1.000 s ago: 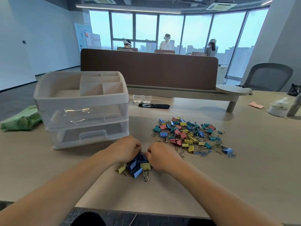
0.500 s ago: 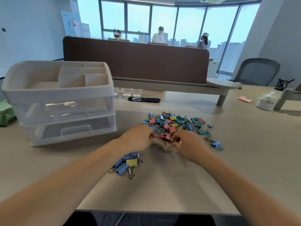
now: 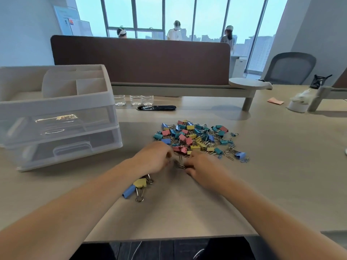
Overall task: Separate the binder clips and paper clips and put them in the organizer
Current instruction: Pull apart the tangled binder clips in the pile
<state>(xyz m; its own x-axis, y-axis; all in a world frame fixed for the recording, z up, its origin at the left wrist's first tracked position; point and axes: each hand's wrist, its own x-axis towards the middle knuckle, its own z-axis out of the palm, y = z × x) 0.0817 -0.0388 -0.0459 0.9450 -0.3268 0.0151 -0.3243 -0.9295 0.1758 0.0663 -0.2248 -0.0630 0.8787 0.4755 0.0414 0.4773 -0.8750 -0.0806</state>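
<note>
A mixed pile of coloured binder clips and silver paper clips (image 3: 195, 137) lies in the middle of the table. My left hand (image 3: 154, 159) and my right hand (image 3: 203, 166) sit at its near edge, fingers curled, and pinch a small tangle of silver paper clips (image 3: 179, 165) between them. A small separate heap of blue and yellow binder clips (image 3: 139, 186) lies partly under my left wrist. The white organizer (image 3: 56, 104) stands at the left, with open top compartments and two translucent drawers, both closed.
Small water bottles (image 3: 135, 100) and a black cable slot (image 3: 156, 108) lie behind the pile. A brown divider (image 3: 140, 59) runs across the back, with people beyond it. At the far right are a white roll (image 3: 298, 106), a pink note (image 3: 275, 100) and a chair (image 3: 291, 68).
Both hands left the small blue and yellow heap and moved forward to the near edge of the big pile, where they now work at the paper clips. The view shifted left.
</note>
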